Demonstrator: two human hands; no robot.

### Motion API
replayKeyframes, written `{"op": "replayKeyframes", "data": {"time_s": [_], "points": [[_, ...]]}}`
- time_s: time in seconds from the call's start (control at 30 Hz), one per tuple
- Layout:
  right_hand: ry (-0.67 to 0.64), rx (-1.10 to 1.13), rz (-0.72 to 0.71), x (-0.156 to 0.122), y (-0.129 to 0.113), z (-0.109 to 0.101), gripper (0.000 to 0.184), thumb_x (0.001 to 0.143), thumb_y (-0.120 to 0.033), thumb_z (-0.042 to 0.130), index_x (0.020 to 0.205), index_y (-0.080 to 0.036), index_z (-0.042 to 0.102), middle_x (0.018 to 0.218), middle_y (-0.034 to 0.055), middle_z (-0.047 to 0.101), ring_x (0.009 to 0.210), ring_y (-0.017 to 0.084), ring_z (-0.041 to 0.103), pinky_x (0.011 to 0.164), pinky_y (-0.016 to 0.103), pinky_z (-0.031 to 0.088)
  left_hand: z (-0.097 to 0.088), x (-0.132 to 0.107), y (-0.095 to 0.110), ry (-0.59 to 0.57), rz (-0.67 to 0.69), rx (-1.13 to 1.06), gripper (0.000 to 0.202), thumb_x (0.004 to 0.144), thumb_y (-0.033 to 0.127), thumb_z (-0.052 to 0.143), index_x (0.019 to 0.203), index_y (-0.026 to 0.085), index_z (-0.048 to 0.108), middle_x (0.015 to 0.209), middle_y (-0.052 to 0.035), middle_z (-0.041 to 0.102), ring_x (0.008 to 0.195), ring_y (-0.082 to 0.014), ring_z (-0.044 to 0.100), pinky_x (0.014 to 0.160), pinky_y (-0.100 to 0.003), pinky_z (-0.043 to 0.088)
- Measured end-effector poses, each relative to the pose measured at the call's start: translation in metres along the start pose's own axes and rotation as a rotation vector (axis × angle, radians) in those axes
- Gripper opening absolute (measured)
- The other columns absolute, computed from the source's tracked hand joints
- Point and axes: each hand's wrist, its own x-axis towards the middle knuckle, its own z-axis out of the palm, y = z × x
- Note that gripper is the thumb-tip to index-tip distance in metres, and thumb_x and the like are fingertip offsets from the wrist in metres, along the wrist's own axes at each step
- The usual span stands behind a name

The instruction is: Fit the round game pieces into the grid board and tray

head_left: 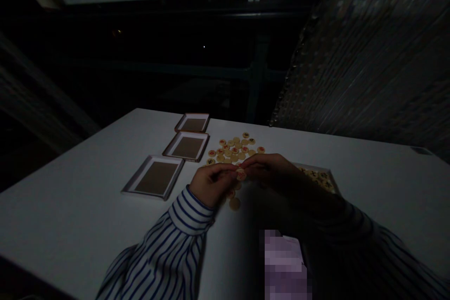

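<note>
Between my two hands, over the table, is a round xiangqi piece [241,175] with a red character facing me. My left hand [213,182] pinches it from the left, thumb and fingertips together. From the right, the fingertips of my right hand [272,168] meet the same piece; the rest of that hand is in shadow. Just beyond lies a loose spread of xiangqi pieces [235,151], some face up with red or black characters, others blank side up. A single blank piece [235,204] rests nearer to me. Behind my right wrist, a shallow box [330,173] holds several black-marked pieces.
Three shallow open trays stand on the left: a near one [126,189], a middle one [204,151] and a far one [207,124]. A pixelated pinkish patch [286,267] covers something at the front of the white table [87,187]. A bead curtain [369,56] hangs at the right.
</note>
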Motion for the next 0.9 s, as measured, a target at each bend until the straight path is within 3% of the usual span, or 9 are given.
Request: {"op": "replayKeyframes", "data": {"time_s": [0.2,0.33,0.63,0.9], "points": [[0.093,-0.027,0.016,-0.001,-0.003,-0.01,0.023,0.071,-0.033,0.057,0.088,-0.018,0.061,0.076,0.0022,0.066,0.061,0.013,0.059,0.047,0.021,0.042,0.0,0.001,0.003,0.075,-0.003,0.044,0.028,0.056,0.034,0.071,0.075,0.013,0.068,0.062,-0.0045,0.067,0.053,-0.0143,0.061,0.047,-0.022,0.049],[0.125,-0.018,0.006,-0.005,-0.012,-0.018,0.025,0.069,-0.031,0.059,0.089,-0.016,0.061,0.08,0.0045,0.067,0.071,0.016,0.062,0.057,0.024,0.048,0.0,0.001,0.005,0.099,-0.002,0.016,0.029,0.056,0.034,0.071,0.075,0.013,0.068,0.068,-0.0054,0.069,0.058,-0.0147,0.062,0.053,-0.023,0.05],[0.165,-0.065,-0.037,-0.013,-0.018,-0.023,0.022,0.07,-0.031,0.057,0.087,-0.018,0.062,0.083,0.0036,0.067,0.077,0.017,0.062,0.069,0.03,0.05,-0.001,0.003,0.003,0.11,0.08,0.089,0.028,0.058,0.034,0.071,0.076,0.014,0.069,0.074,-0.0059,0.069,0.069,-0.0168,0.062,0.066,-0.027,0.05],[0.231,-0.152,-0.091,-0.028,-0.03,-0.035,0.022,0.073,-0.029,0.055,0.089,-0.015,0.063,0.084,0.0049,0.067,0.078,0.018,0.062,0.069,0.029,0.05,0.006,0.0,0.005,0.085,0.078,0.103,0.026,0.06,0.033,0.069,0.077,0.013,0.069,0.074,-0.0071,0.069,0.069,-0.0179,0.063,0.063,-0.027,0.051]]}}
